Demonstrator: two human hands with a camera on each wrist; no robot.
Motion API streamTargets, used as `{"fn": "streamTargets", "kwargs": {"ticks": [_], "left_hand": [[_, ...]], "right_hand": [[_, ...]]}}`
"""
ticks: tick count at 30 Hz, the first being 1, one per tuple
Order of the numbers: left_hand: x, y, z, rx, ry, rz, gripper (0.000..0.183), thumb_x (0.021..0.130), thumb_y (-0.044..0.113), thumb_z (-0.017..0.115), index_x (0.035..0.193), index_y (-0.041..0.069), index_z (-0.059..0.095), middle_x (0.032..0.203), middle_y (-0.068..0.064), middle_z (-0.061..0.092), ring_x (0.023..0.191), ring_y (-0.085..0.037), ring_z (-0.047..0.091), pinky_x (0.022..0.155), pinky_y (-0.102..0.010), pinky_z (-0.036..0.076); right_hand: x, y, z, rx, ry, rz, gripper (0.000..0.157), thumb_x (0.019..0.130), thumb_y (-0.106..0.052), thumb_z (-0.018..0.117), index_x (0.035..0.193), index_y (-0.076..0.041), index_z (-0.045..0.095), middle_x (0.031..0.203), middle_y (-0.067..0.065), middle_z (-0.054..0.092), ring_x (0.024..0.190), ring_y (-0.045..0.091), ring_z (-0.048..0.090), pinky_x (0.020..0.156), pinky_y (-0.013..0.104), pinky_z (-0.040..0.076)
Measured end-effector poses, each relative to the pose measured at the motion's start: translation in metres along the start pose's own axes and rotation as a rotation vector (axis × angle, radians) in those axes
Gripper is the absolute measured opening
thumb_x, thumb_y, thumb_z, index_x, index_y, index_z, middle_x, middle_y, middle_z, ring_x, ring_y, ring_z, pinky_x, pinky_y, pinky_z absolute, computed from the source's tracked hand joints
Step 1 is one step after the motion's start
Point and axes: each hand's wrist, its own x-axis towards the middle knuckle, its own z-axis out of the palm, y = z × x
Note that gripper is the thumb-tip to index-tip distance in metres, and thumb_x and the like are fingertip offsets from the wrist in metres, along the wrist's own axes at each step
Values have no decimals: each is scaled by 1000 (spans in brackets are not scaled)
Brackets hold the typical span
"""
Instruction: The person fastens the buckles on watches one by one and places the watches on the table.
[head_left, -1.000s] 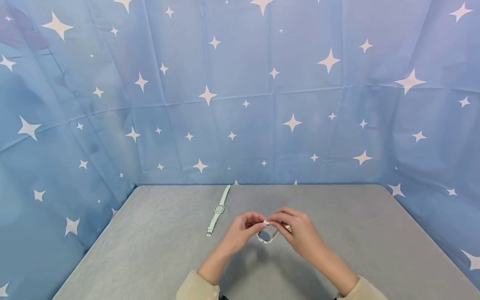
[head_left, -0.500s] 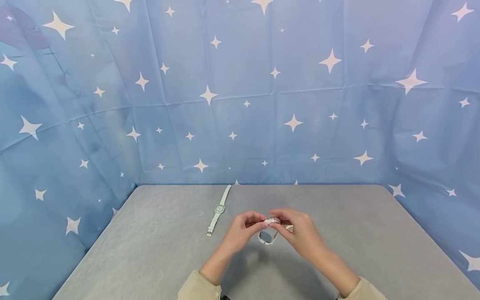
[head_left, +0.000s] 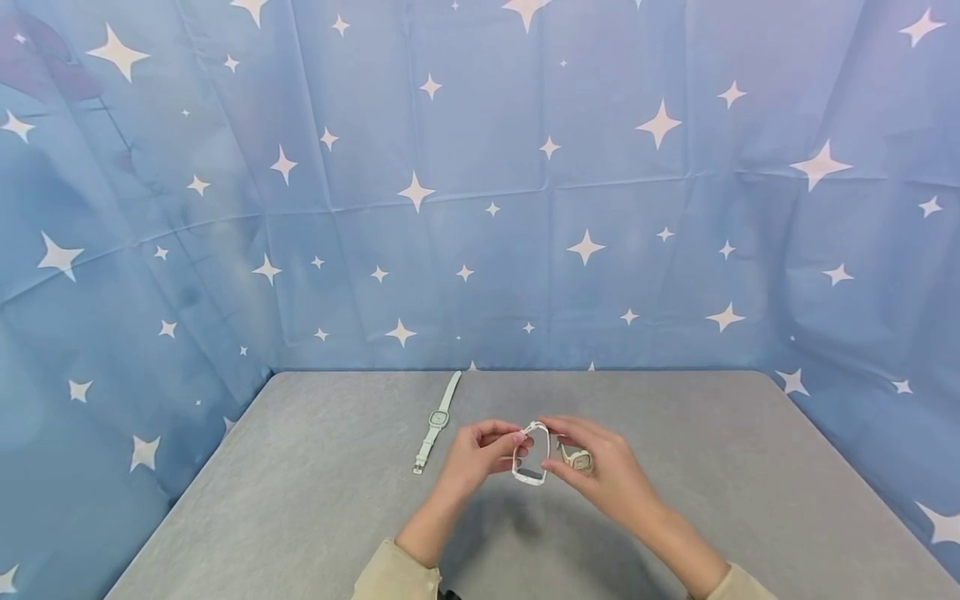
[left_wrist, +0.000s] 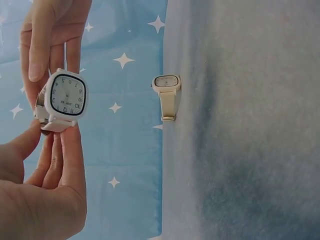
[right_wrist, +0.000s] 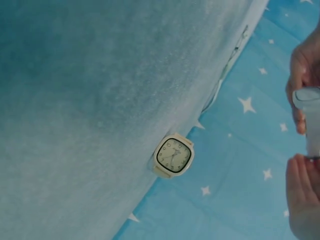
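A white wristwatch (left_wrist: 68, 95), its strap closed into a loop, is held up between both hands above the table. My left hand (head_left: 467, 462) pinches the strap between thumb and fingers near the top of the loop. On the other side, my right hand (head_left: 611, 467) holds the loop, thumb low by the case and forefinger up at the strap. The left wrist view shows the square dial upside down. Beyond the right hand a cream wristwatch (head_left: 576, 460) stands on the table, partly covered by the fingers in the head view.
A pale green wristwatch (head_left: 438, 418) lies stretched flat at the back of the grey table (head_left: 300, 500), left of the hands. Blue star-patterned cloth (head_left: 480, 233) hangs behind the table and along both sides.
The white watch has turned so its loop faces the head camera. My right thumb has moved down from the strap's top toward the case. More of the cream watch shows.
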Motion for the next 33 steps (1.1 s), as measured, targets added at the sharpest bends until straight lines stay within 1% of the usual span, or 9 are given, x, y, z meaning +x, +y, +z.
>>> {"fn": "streamTargets", "kwargs": {"ticks": [5, 10, 16, 22, 33], "left_hand": [[-1, 0, -1, -20, 7, -11, 30, 94, 14, 68, 111, -11, 66, 104, -24, 74, 84, -10, 73, 80, -34, 61], [0, 0, -2, -33, 2, -33, 30, 96, 14, 65, 112, -11, 66, 101, -20, 76, 83, -8, 72, 78, -31, 61], [1, -1, -3, -61, 5, -66, 30, 97, 16, 65, 112, -9, 67, 99, -13, 77, 81, -5, 72, 74, -25, 60], [1, -2, -3, -93, 4, -91, 33, 97, 17, 65, 114, -10, 66, 98, -11, 77, 82, -6, 72, 71, -22, 59], [-1, -3, -4, -99, -6, -109, 32, 97, 19, 66, 114, -8, 67, 100, -11, 77, 84, -6, 72, 69, -19, 58]], "right_hand": [[-3, 1, -1, 8, -30, -4, 60, 74, -15, 87, 130, -9, 65, 124, 6, 69, 97, 23, 72, 79, 30, 60], [-4, 2, -1, -11, -42, -14, 67, 72, -18, 89, 133, -11, 62, 129, 5, 67, 104, 22, 70, 80, 32, 59], [-5, 2, -2, -43, -71, -19, 77, 70, -20, 90, 139, -12, 58, 135, 5, 64, 116, 26, 66, 85, 39, 59], [-5, 1, -1, -55, -89, -6, 76, 71, -20, 90, 139, -12, 57, 136, 4, 63, 118, 26, 65, 87, 42, 59], [-5, 2, -1, -50, -75, -8, 72, 72, -19, 89, 137, -11, 60, 133, 5, 66, 117, 27, 66, 88, 42, 58]]}}
